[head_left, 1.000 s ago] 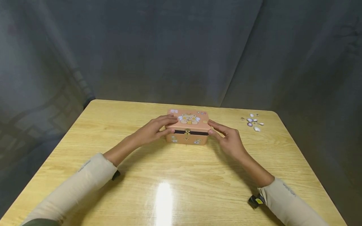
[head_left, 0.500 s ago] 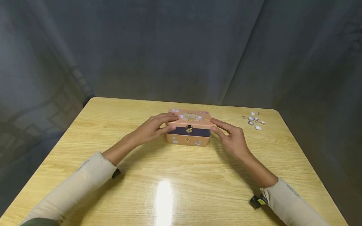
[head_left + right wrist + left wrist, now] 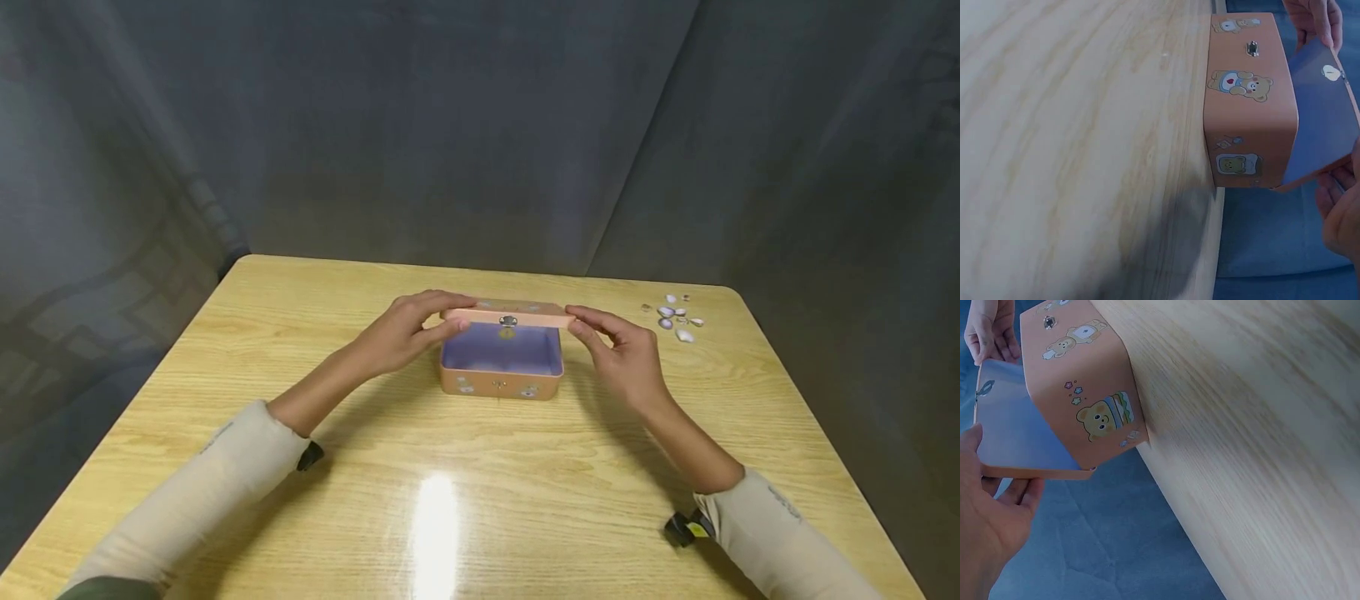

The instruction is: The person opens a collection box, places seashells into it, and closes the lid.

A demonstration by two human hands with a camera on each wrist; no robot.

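A small peach tin box (image 3: 501, 386) (image 3: 1085, 394) (image 3: 1249, 106) with bear stickers stands mid-table. Its hinged lid (image 3: 507, 316) (image 3: 1013, 434) (image 3: 1322, 119) is raised about halfway, showing a lilac inside. My left hand (image 3: 401, 333) (image 3: 988, 519) pinches the lid's left end, thumb beneath and fingers on top. At the lid's right end my right hand (image 3: 618, 350) (image 3: 1341, 206) pinches it the same way. A small metal clasp (image 3: 508, 321) hangs at the lid's front edge. What lies inside the box is hidden.
Several small shells (image 3: 673, 315) lie near the far right corner of the wooden table (image 3: 450, 500). Dark grey cloth hangs behind and around the table. A bright light reflection sits on the tabletop near me.
Both hands have lifted the lid from a narrow gap to roughly half open, and the lilac inside now shows. The box base stays where it was.
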